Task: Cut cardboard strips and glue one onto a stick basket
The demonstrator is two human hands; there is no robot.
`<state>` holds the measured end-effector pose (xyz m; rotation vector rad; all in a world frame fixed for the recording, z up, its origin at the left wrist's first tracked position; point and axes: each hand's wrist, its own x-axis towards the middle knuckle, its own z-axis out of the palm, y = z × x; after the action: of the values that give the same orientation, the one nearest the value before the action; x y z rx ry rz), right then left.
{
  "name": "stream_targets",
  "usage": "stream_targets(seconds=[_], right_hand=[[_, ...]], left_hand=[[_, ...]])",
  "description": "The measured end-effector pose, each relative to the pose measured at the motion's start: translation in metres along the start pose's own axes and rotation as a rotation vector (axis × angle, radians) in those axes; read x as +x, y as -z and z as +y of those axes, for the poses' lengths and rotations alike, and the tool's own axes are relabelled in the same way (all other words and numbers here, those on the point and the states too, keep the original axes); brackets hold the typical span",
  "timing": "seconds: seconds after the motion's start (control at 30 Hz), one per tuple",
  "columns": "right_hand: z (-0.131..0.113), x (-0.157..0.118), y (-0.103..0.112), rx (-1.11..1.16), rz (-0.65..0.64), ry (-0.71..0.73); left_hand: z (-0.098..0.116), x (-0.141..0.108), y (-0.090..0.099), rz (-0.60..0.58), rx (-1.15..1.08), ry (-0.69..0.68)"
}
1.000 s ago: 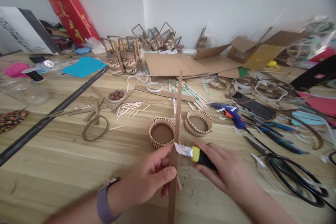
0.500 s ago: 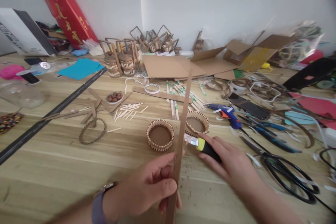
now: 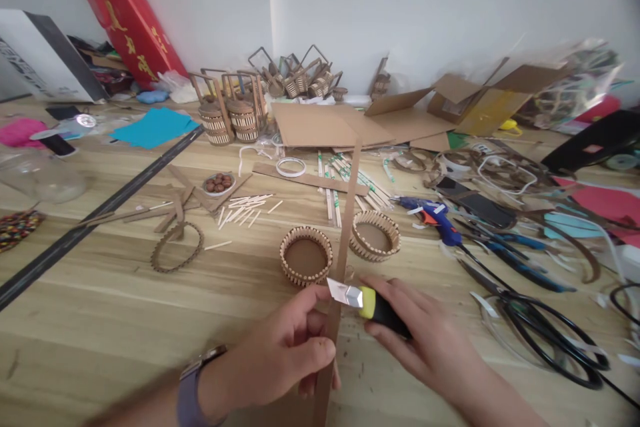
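Note:
My left hand (image 3: 290, 340) pinches a long, narrow brown cardboard strip (image 3: 349, 220) between thumb and fingers, and the strip points away from me. In my right hand (image 3: 425, 333) is a utility knife (image 3: 385, 312) with a black and yellow handle. Its bare blade crosses over the strip, close to my left index fingertip; whether it touches the strip I cannot tell. Just beyond my hands sit two small round baskets, one on the left (image 3: 306, 255) and one on the right (image 3: 375, 237), each with a wall of short sticks around a brown base.
At right lie a blue glue gun (image 3: 433, 215), a phone (image 3: 473, 201) and large black scissors (image 3: 540, 327). To the left are a scalloped ring (image 3: 177, 247), short white sticks (image 3: 245, 210) and a bowl of brown beads (image 3: 219, 185). Behind stand finished baskets (image 3: 230, 117) and cardboard (image 3: 320, 125).
The knife in my right hand has moved left and toward me, so its blade now lies across the strip. My left hand keeps its hold on the strip.

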<state>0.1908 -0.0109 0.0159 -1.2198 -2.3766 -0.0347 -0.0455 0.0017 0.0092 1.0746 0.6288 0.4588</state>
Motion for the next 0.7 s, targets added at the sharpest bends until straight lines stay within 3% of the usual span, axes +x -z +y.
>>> stream_targets(seconds=[0.7], right_hand=[[0.005, 0.0, 0.001, -0.062, 0.011, 0.027]], left_hand=[[-0.002, 0.001, 0.002, -0.009, 0.023, -0.024]])
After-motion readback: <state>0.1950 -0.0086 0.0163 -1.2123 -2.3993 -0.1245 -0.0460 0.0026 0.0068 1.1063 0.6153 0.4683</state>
